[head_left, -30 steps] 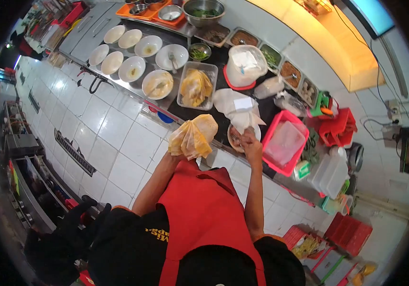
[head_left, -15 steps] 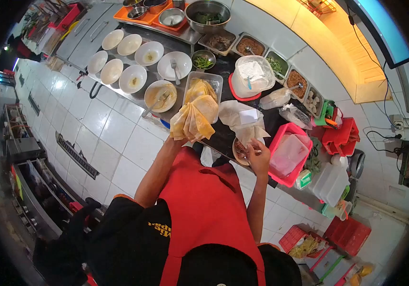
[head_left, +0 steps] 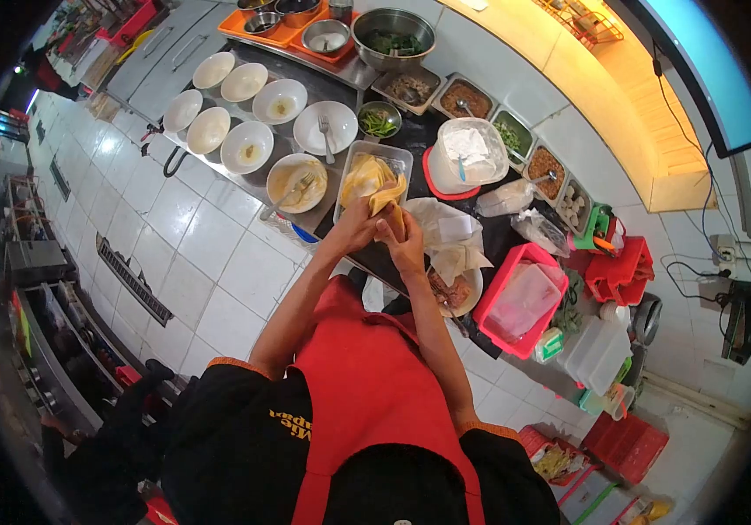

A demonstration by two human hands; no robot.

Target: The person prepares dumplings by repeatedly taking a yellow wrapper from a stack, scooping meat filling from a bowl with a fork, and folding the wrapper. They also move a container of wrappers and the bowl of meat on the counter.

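Note:
Both hands are together in front of the red apron. My left hand [head_left: 355,229] is closed on a bunched yellow wrapper sheet [head_left: 386,199]. Against the same bunch, my right hand [head_left: 402,248] grips with thumb and fingers. The bunch hangs over the near edge of a clear plastic tray [head_left: 406,159] that holds more yellow wrappers [head_left: 366,171]. Right of the hands lie brown paper and a white slip [head_left: 456,229]. Below the paper is a bowl of reddish minced filling [head_left: 454,292].
White bowls [head_left: 247,147] stand in rows on the steel counter at the left. A tub of white powder [head_left: 470,150], metal trays of toppings [head_left: 464,96] and a pink basket [head_left: 521,302] are to the right. Another person's dark-clothed body [head_left: 113,455] shows at lower left.
My right hand has moved from the filling bowl up and left to meet my left hand. The fanned-out wrappers are now bunched between the two hands.

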